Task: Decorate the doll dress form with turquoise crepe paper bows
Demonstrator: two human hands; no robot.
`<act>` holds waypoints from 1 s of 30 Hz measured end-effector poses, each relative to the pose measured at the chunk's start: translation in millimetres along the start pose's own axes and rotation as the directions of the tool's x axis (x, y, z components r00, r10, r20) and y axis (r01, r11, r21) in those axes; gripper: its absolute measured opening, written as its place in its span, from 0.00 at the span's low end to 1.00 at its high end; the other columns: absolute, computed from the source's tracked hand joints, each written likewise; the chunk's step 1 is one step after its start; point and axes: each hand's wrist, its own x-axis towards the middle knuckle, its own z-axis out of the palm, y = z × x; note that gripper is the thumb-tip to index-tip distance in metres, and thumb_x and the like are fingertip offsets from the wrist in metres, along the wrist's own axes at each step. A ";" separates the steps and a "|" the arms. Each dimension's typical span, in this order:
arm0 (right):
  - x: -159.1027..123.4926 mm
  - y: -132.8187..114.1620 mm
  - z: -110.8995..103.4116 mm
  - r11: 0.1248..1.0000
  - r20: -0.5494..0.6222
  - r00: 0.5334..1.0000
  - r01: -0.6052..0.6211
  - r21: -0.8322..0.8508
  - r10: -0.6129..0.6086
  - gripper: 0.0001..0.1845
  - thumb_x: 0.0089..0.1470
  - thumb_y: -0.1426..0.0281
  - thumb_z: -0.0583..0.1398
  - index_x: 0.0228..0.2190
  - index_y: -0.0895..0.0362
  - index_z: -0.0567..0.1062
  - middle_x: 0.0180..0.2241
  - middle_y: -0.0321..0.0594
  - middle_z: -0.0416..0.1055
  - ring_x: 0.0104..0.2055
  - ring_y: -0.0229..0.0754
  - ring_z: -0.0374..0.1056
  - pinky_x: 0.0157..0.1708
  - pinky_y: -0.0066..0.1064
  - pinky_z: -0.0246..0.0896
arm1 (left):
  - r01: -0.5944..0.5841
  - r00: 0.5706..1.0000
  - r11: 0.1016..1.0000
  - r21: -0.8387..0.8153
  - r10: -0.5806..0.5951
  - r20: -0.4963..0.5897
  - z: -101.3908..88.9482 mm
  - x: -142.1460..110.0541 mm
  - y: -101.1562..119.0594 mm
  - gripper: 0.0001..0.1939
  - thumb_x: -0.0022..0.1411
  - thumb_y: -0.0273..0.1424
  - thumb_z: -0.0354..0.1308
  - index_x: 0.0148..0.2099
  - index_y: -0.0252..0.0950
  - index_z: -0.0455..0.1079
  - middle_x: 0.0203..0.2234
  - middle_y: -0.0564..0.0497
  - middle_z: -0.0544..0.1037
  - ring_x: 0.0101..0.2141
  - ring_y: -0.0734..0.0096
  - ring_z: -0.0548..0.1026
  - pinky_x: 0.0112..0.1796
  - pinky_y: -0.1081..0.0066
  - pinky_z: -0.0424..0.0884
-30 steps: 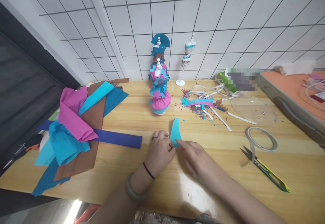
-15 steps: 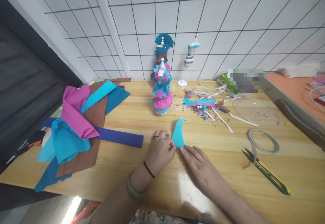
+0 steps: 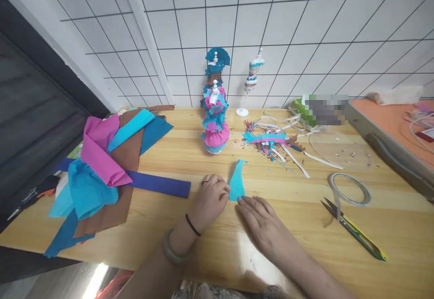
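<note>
A small tapered piece of light blue crepe paper (image 3: 237,181) lies on the wooden table (image 3: 190,154) in front of me. My left hand (image 3: 209,200) is curled, its fingertips pinching the paper's left edge. My right hand (image 3: 262,226) lies flat on the table, fingers stretched toward the paper's lower edge, just touching or barely short of it. Behind the paper stands a small mannequin dressed in pink and blue paper ruffles (image 3: 214,125).
A heap of pink, blue and brown crepe sheets (image 3: 101,163) and a dark blue strip (image 3: 159,184) lie at left. Paper scraps (image 3: 271,143), a tape ring (image 3: 349,188) and yellow-handled snips (image 3: 354,230) sit at right. Two more small mannequins (image 3: 252,79) stand by the tiled wall.
My right hand has slid back off the blue paper and flattened on the table. The left hand keeps its pinch; the paper now lies flatter and straighter.
</note>
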 end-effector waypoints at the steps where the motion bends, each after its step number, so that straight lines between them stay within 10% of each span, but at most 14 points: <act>1: 2.5 0.0 -1.4 1.000 -0.008 1.000 0.008 0.004 -0.008 0.18 0.58 0.76 0.46 0.47 0.62 0.67 0.48 0.51 0.68 0.52 0.47 0.58 0.50 0.46 0.52 | -0.005 1.000 1.000 -0.010 0.005 -0.006 -0.7 0.3 0.1 0.09 0.50 0.19 0.52 0.33 0.37 0.68 0.34 0.51 0.68 0.40 0.68 0.65 0.44 0.65 0.61; 10: 35.7 4.7 -10.7 0.997 0.087 0.993 0.080 -0.008 -0.079 0.11 0.56 0.76 0.49 0.29 0.60 0.70 0.27 0.44 0.69 0.33 0.44 0.63 0.36 0.36 0.58 | -0.063 0.972 0.996 -0.060 0.048 -0.228 -6.7 0.8 8.6 0.12 0.51 0.17 0.46 0.32 0.37 0.66 0.32 0.50 0.70 0.39 0.69 0.67 0.42 0.66 0.62; 16: 36.1 22.9 -3.0 0.982 0.032 0.998 -0.061 0.176 0.056 0.09 0.55 0.77 0.49 0.28 0.58 0.67 0.26 0.41 0.67 0.31 0.41 0.61 0.33 0.33 0.56 | -0.183 0.968 0.976 -0.119 0.157 -0.195 -6.6 0.7 11.8 0.15 0.50 0.16 0.45 0.37 0.36 0.66 0.38 0.49 0.72 0.43 0.68 0.67 0.47 0.63 0.61; 22: 37.2 33.3 -6.7 0.820 0.096 0.952 -0.298 0.489 0.289 0.05 0.53 0.76 0.50 0.29 0.56 0.65 0.27 0.37 0.67 0.30 0.38 0.63 0.32 0.30 0.58 | -0.219 0.975 0.971 -0.096 0.222 0.022 -4.0 -2.3 12.7 0.21 0.49 0.20 0.52 0.47 0.36 0.64 0.46 0.48 0.70 0.51 0.64 0.60 0.52 0.61 0.56; 30: 37.4 37.6 -8.3 0.553 0.191 0.910 -0.379 0.742 0.368 0.06 0.55 0.68 0.52 0.32 0.57 0.66 0.30 0.39 0.69 0.32 0.37 0.65 0.33 0.29 0.62 | -0.113 0.993 0.985 -0.132 0.116 0.013 2.0 3.3 13.1 0.06 0.56 0.25 0.52 0.30 0.36 0.69 0.28 0.50 0.74 0.37 0.68 0.69 0.42 0.66 0.63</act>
